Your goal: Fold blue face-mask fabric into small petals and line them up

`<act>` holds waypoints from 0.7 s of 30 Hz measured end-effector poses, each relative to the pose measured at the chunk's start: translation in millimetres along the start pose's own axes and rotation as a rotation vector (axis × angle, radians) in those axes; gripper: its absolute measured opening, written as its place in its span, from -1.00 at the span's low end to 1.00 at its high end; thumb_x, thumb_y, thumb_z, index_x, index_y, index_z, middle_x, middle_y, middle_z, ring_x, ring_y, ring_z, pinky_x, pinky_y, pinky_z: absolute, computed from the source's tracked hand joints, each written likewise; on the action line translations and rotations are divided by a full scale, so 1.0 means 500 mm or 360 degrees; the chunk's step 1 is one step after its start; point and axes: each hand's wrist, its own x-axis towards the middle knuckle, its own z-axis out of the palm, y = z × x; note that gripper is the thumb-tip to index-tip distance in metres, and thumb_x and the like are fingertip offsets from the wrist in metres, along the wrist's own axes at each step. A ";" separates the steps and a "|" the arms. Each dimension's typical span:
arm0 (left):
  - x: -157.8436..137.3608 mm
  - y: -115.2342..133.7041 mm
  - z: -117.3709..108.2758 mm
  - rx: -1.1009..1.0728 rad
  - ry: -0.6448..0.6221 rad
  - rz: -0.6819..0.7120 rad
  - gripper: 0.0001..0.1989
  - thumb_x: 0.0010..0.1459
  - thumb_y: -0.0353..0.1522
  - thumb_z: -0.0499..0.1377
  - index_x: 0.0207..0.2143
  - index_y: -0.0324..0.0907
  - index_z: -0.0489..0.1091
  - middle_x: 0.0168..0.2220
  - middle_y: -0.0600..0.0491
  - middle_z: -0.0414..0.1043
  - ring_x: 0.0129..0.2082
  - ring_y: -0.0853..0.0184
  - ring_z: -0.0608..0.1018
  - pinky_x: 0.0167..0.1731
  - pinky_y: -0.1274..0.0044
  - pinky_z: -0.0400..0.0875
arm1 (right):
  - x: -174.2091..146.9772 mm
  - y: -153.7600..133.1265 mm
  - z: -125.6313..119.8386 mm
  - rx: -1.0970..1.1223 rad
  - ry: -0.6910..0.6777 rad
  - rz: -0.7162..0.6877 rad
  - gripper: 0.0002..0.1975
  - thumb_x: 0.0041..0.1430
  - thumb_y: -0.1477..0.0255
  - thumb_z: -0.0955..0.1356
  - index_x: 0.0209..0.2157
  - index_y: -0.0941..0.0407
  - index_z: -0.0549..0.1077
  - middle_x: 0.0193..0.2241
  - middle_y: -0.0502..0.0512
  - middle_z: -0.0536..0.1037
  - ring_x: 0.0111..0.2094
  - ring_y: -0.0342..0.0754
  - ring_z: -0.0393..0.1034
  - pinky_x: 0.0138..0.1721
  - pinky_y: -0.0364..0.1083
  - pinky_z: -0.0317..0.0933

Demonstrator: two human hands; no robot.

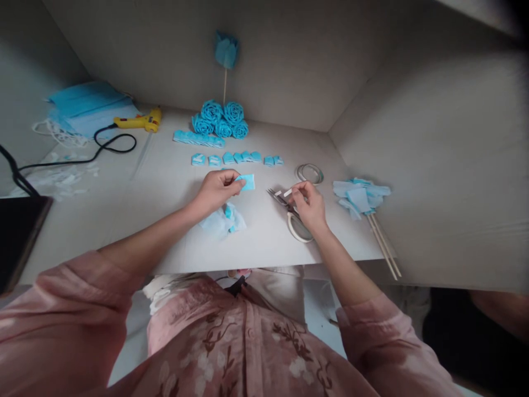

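Observation:
My left hand (218,190) pinches a small rectangle of light-blue fabric (248,182) between thumb and fingers, just above the table. To its right, my right hand (309,205) is closed at the fingertips on a short white strip (287,193). Beneath that hand lies a pair of scissors (299,230) with white handles, blades pointing left and away from me. Crumpled pale-blue scraps (223,221) rest on the table below my left hand. Folded blue pieces (243,157) form a row beyond both hands, some bearing white strips.
Tape rolls (319,175) lie beyond my right hand. Sticks with blue petals (361,197) overhang the front edge at right. Rolled blue flowers (223,118) and a stemmed flower (226,51) are at the back. A corded yellow glue gun (140,121) rests by stacked masks (88,105).

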 end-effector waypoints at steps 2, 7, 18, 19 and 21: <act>0.000 -0.001 0.000 0.0001 -0.0002 0.0001 -0.71 0.02 -0.21 0.17 -0.60 -0.20 0.25 -0.63 0.16 0.24 -0.60 0.49 0.27 -0.56 0.60 0.13 | 0.002 -0.001 0.001 -0.0027 -0.0030 -0.0003 -0.87 0.24 0.32 0.27 -0.37 0.04 0.36 -0.56 -0.03 0.55 -0.40 0.01 0.47 -0.08 0.07 0.24; 0.000 -0.001 0.000 0.0003 -0.0001 0.0005 -0.71 0.02 -0.22 0.17 -0.61 -0.20 0.25 -0.64 0.17 0.22 -0.61 0.49 0.27 -0.55 0.60 0.13 | 0.008 -0.001 0.005 -0.0045 -0.0115 -0.0013 -0.88 0.25 0.33 0.25 -0.36 0.04 0.33 -0.48 0.01 0.60 -0.38 0.02 0.50 -0.06 0.09 0.24; -0.001 0.000 0.000 -0.0010 0.0005 0.0008 -0.73 0.02 -0.24 0.18 -0.61 -0.20 0.26 -0.64 0.16 0.24 -0.60 0.49 0.28 -0.55 0.60 0.15 | 0.003 0.019 0.004 0.0147 0.0149 -0.0053 -0.79 0.32 0.23 0.22 -0.31 0.05 0.36 -0.29 0.10 0.62 -0.21 0.02 0.48 -0.06 0.05 0.27; -0.001 0.000 0.000 -0.0012 0.0004 0.0010 -0.73 0.02 -0.24 0.18 -0.60 -0.20 0.26 -0.64 0.16 0.24 -0.60 0.49 0.28 -0.55 0.60 0.15 | 0.001 0.016 0.003 0.0200 0.0135 -0.0057 -0.78 0.32 0.23 0.22 -0.30 0.05 0.35 -0.27 0.10 0.63 -0.18 0.02 0.48 -0.03 0.05 0.26; -0.001 -0.001 0.000 -0.0012 0.0000 0.0009 -0.73 0.02 -0.23 0.18 -0.61 -0.20 0.26 -0.63 0.16 0.24 -0.60 0.49 0.28 -0.55 0.60 0.14 | -0.001 0.009 0.003 0.0275 0.0101 -0.0071 -0.78 0.33 0.22 0.22 -0.29 0.04 0.35 -0.22 0.11 0.64 -0.11 0.02 0.48 0.03 0.08 0.25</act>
